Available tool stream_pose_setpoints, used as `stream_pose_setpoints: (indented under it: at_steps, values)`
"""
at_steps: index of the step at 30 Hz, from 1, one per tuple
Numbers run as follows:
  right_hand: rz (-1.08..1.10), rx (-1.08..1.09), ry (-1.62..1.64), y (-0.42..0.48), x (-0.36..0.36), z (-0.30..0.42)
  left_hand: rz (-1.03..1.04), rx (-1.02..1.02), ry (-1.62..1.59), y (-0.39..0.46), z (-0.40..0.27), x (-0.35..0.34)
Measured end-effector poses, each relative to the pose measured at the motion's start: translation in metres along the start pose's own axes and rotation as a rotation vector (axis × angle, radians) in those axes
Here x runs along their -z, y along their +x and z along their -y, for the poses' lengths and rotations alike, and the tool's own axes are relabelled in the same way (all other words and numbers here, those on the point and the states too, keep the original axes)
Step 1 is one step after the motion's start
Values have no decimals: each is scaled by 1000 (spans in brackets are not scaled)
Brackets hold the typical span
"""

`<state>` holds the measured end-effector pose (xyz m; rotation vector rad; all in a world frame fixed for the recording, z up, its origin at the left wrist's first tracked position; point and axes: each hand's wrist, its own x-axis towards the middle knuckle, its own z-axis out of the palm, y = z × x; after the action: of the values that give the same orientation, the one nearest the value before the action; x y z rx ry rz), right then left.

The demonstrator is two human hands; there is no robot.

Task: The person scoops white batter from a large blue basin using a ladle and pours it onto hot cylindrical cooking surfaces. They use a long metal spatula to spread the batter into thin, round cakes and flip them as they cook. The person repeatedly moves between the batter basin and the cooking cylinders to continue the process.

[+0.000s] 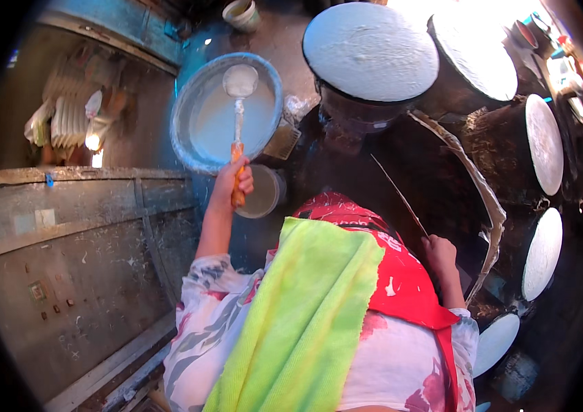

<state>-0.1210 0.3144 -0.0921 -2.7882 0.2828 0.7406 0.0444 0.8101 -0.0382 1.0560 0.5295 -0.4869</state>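
My left hand (235, 179) is closed around the orange handle of a ladle (238, 123). Its round bowl, coated in white, hangs over a large blue-rimmed basin (180, 149) of pale liquid. In my right hand (439, 251) is the end of a long thin stick (399, 193), pointing up and left over the dark area before me. Right of the basin stands a round surface covered in a white layer (371, 51). Whether the ladle touches the liquid, I cannot tell.
More round white-topped surfaces (544, 144) curve down the right side. A bucket (258, 193) sits below the basin, another (241, 15) at the top. A curved pale strip (476, 180) runs along my right. At the left is a worn panelled wall (101, 278).
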Motion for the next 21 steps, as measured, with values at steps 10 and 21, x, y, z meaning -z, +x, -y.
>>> stream_pose_setpoints:
  at_steps: [10,21]
  values:
    - [63,-133,-17,6,16,64,-430,82,1528,196,-35,113]
    - [208,-162,73,16,-13,104,-61,467,814,142,6,172]
